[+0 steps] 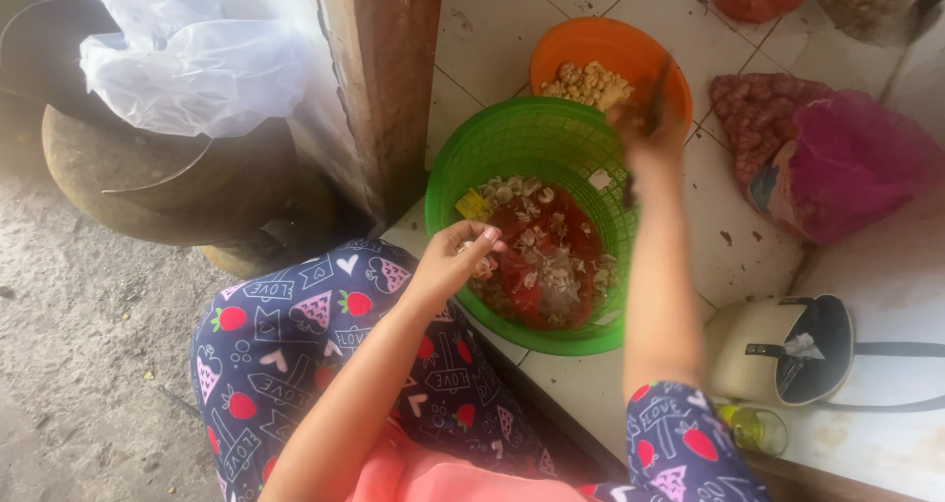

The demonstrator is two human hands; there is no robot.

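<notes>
Head view: I am looking down at a person sitting at the edge of a white tiled floor [492, 30], knees in dark blue trousers printed with strawberries and hearts.

The left hand [455, 261] is hanging over the near rim of a green plastic basket [492, 143]. Its fingers [482, 238] are curling together around something small and pale; I am reading it as a garlic clove [471, 251], though it is too small for me to be sure. The basket is holding papery garlic skins [546, 256] lying over a red mesh bag [566, 217], with a small yellow scrap at the left side.

The right hand [650, 138] is reaching across the far rim of the basket, toward an orange bowl [610, 44] just behind and touching it. This hand is blurring, so I cannot tell how tightly it is closing, but it is gripping a dark knife [645, 133] whose blade is pointing down into the basket. The orange bowl is carrying a heap of peeled cloves [589, 84].

To the right, a pink plastic bag [851, 172] is lying against a net sack of shallots [758, 108]. Nearer me, a cream-coloured handbag [758, 349] is standing open beside a small yellow-green bottle [753, 428]. On the left, a clear plastic sheet [197, 59] is draping over a dark metal drum [157, 187] by a wooden post [384, 79].
</notes>
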